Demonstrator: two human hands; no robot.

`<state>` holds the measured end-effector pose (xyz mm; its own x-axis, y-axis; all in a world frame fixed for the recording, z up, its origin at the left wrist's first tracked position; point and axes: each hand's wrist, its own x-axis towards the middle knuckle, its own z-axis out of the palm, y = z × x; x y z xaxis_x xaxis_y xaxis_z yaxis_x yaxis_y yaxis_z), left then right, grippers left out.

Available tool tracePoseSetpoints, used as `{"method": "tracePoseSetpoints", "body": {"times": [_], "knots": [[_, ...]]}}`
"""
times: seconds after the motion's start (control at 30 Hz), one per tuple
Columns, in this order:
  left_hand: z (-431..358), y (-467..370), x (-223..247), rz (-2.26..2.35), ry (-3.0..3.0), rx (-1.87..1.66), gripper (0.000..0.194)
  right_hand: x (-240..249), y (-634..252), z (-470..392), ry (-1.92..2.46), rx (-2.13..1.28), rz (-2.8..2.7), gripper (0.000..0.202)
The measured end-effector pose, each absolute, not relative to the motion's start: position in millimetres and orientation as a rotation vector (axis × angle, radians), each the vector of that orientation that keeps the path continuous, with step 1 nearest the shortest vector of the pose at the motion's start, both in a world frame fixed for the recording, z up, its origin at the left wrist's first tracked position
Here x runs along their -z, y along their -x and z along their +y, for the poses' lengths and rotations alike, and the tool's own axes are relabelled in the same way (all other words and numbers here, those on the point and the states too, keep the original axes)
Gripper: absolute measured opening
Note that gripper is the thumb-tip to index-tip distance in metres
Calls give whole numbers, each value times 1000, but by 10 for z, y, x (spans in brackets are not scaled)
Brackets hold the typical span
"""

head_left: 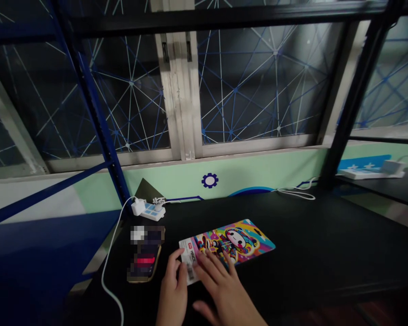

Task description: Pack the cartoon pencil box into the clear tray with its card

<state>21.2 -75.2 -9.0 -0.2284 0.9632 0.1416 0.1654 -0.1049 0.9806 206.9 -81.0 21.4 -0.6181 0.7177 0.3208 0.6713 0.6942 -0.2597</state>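
A colourful flat pack (240,242) with a cartoon bear figure and a white label strip lies slanted on the black desk. My left hand (174,283) is at the pack's lower left corner, its index finger and thumb apart at the white edge. Over the pack's lower edge, my right hand (219,283) rests with fingers spread, covering part of the print. Whether its fingertips press on the pack cannot be made out. To the left of my left hand lies a phone (146,256), its screen blurred.
A white power strip (153,211) with plugs stands at the back left, and a white cable (105,271) runs down from it. Another cable (297,194) lies along the wall. Blue and black metal posts frame the desk (319,244), with windows behind.
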Motion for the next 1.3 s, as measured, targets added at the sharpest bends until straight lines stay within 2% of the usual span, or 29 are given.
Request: {"method": "tracePoseSetpoints", "body": {"times": [0.07, 0.13, 0.3, 0.43, 0.53, 0.63, 0.77, 0.97, 1.03, 1.17, 1.3], "knots": [[-739, -187, 89, 1443, -1308, -1399, 57, -183, -2073, -756, 1052, -223, -2563, 76], [-726, -163, 83, 1421, -1324, -1393, 56, -114, -2247, -706, 1115, -197, -2504, 68], [-705, -128, 88, 1494, -1355, -1391, 51, 68, -2959, -586, 1399, 69, -2245, 52], [-713, -208, 199, 1630, -1560, -1348, 52, 120, -3148, -499, 1341, 230, -2217, 52], [-738, -386, 250, 1897, -1852, -1330, 51, 101, -3033, -440, 1288, 258, -2232, 57], [-737, -605, 156, 2089, -2196, -1133, 50, 54, -2883, -363, 1254, 232, -2275, 59], [-632, -778, -109, 1931, -2435, -844, 48, 6, -2839, -208, 1198, 172, -2340, 56], [-496, -713, -293, 1868, -2410, -692, 46, 70, -3611, 31, 1184, 79, -2318, 49], [-481, -686, -314, 1859, -2416, -695, 43, 119, -4056, 55, 1269, 176, -2235, 46], [-396, -673, -383, 1856, -2427, -729, 35, 145, -4696, -57, 1243, 644, -2001, 44], [-216, -664, -466, 1840, -2441, -776, 30, 75, -4497, -421, 1080, 800, -1968, 57]]}}
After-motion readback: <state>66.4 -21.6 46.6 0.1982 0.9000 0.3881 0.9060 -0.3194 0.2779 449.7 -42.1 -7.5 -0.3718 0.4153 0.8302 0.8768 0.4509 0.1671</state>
